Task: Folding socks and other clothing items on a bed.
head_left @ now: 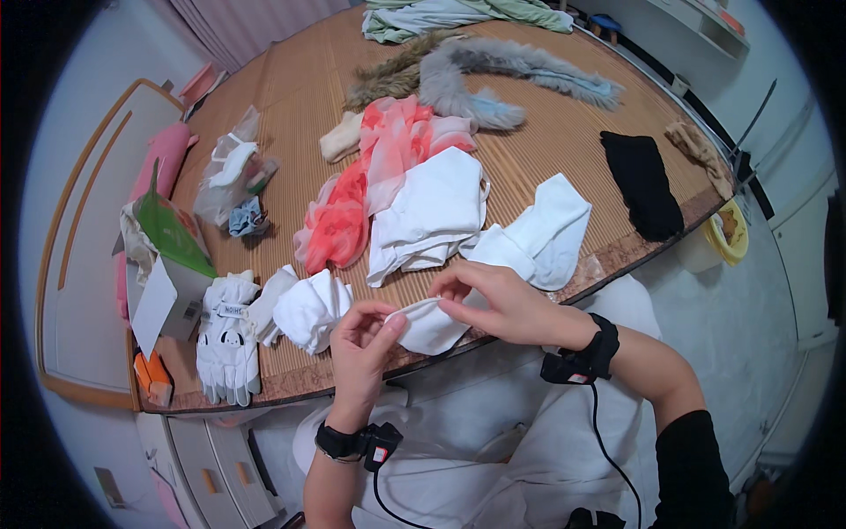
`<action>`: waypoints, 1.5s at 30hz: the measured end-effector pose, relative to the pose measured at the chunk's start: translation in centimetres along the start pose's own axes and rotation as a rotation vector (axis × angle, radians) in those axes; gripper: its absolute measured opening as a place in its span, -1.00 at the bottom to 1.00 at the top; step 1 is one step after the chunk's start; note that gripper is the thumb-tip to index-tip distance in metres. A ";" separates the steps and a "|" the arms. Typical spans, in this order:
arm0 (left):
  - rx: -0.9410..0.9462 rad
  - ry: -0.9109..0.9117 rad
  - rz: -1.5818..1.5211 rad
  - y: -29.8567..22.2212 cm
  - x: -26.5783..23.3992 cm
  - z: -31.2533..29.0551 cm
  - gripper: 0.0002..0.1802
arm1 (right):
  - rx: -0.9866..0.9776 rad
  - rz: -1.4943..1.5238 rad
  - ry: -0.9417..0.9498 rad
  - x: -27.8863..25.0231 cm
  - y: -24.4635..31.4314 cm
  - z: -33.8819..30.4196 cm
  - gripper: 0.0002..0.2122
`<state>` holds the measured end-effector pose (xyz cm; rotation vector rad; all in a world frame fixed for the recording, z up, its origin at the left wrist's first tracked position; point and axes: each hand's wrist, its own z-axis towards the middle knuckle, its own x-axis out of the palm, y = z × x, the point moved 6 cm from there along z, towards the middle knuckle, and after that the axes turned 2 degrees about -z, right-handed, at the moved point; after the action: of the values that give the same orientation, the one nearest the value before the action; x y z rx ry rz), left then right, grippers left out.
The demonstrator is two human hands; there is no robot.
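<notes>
White cloth piece [430, 330] held at the mat's [273, 198] near edge, between a rolled white bundle [310, 310] on the left and flat white fabric [539, 236] to the right. Left hand [359, 346] closed in a thumb-and-finger pinch on its left end; right hand [500, 304] pinches the upper right edge. Handling (judged): light, limp, soft, unlikely to break or slip. Best hold: opposite corners along the upper edge, kept gently taut.
</notes>
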<state>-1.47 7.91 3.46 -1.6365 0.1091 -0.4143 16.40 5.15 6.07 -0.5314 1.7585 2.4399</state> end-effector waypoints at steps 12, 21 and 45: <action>-0.031 0.054 -0.078 0.6 0.2 -0.1 -0.85 | 0.053 -0.022 -0.050 0.3 -1.5 -0.1 -0.85; 0.081 0.088 0.101 0.0 1.2 0.3 -0.65 | 0.127 0.181 0.024 1.4 -1.8 -0.4 -0.85; -0.220 0.082 -0.240 1.2 1.2 -0.1 -0.69 | 0.150 0.673 0.047 0.7 -1.9 0.4 -0.88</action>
<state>-0.16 7.28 2.51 -1.8576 0.0202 -0.6725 16.17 6.06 4.26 0.0405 2.4243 2.6483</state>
